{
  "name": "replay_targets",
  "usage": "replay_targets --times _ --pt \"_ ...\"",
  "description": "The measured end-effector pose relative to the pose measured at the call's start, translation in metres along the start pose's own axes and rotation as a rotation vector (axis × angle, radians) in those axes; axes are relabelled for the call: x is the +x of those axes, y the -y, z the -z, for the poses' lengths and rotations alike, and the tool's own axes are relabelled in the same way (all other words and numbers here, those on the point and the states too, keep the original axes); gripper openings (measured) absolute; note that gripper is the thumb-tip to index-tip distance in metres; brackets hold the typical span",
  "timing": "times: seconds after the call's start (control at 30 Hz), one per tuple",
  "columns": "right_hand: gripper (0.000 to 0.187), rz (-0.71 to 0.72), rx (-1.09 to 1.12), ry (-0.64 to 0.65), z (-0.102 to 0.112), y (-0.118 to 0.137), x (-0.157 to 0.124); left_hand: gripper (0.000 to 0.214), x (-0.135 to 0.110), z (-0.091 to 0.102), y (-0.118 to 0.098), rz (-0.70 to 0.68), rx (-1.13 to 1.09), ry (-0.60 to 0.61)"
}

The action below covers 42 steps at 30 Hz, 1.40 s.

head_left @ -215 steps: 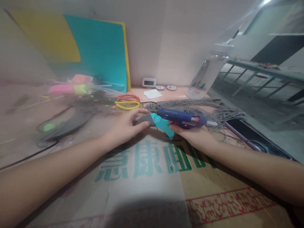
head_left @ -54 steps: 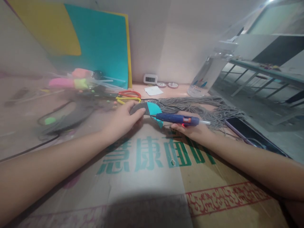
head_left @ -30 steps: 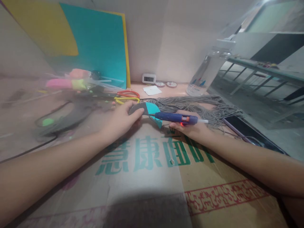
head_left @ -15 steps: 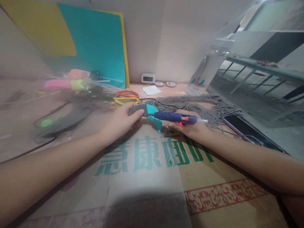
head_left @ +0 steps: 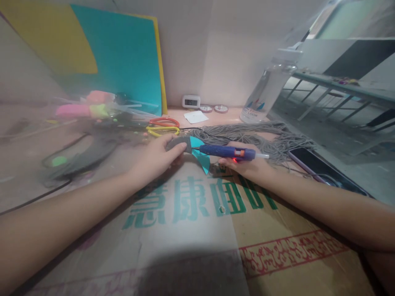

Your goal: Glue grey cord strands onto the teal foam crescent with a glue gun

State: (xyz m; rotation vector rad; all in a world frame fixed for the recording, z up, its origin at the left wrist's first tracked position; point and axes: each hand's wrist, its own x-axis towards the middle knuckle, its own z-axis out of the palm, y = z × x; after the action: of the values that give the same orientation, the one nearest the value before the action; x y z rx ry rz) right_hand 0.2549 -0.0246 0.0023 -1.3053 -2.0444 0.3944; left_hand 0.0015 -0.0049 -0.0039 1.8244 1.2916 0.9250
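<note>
Between thumb and fingers, my left hand point(head_left: 160, 156) grips a dark grey piece point(head_left: 179, 144) with a bright teal tail-shaped part point(head_left: 201, 157) at its right end. In my right hand point(head_left: 243, 160) is a blue hot glue gun point(head_left: 227, 151), lying almost level and pointing left. Its nozzle reaches the teal part close to the grey edge; whether it touches cannot be made out. A clear glue stick point(head_left: 263, 156) pokes from the gun's back, and a red light glows on its underside.
Printed cardboard point(head_left: 191, 230) covers the worktop. Beyond my hands lie scissors point(head_left: 163, 126), grey cord point(head_left: 247, 133), a white digital clock point(head_left: 191, 101) and a clear bottle point(head_left: 267, 90). A phone point(head_left: 327, 170) rests at right. Blurred craft pieces point(head_left: 77, 110) and teal sheets point(head_left: 123, 61) are at left.
Both hands stay almost where they were, with the glue gun still at the teal part. The view has shifted very slightly.
</note>
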Motion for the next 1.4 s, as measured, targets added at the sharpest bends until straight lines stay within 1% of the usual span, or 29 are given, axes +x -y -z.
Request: replay_targets --times 0.37,0.53,0.7,0.83,0.93,1.03,1.2,1.4 --pt "0.036 -0.007 0.008 0.009 0.000 -0.007 -0.002 0.033 -0.001 0.000 0.000 0.006 0.017 0.022" --pt "0.034 0.011 0.029 -0.001 0.001 -0.006 -0.003 0.034 0.000 -0.001 0.003 -0.009 0.029 0.018" --pt "0.036 0.027 0.014 -0.011 0.000 -0.011 -0.003 0.035 0.001 0.000 0.003 0.019 0.054 0.034" --pt "0.036 0.044 0.009 -0.017 0.000 -0.013 -0.002 0.035 0.001 0.001 0.002 -0.002 0.086 0.046" --pt "0.036 0.031 0.027 -0.001 0.002 -0.010 -0.002 0.035 0.000 0.001 0.000 -0.006 0.098 0.051" --pt "0.035 -0.010 0.046 0.028 0.003 -0.003 -0.002 0.035 0.000 0.001 0.001 -0.012 0.095 0.057" --pt "0.029 -0.042 0.056 0.012 0.004 0.006 -0.001 0.033 0.001 0.001 0.002 -0.015 0.086 0.082" --pt "0.029 -0.054 0.046 -0.003 0.005 0.008 0.000 0.034 0.002 0.001 0.001 -0.028 0.098 0.086"
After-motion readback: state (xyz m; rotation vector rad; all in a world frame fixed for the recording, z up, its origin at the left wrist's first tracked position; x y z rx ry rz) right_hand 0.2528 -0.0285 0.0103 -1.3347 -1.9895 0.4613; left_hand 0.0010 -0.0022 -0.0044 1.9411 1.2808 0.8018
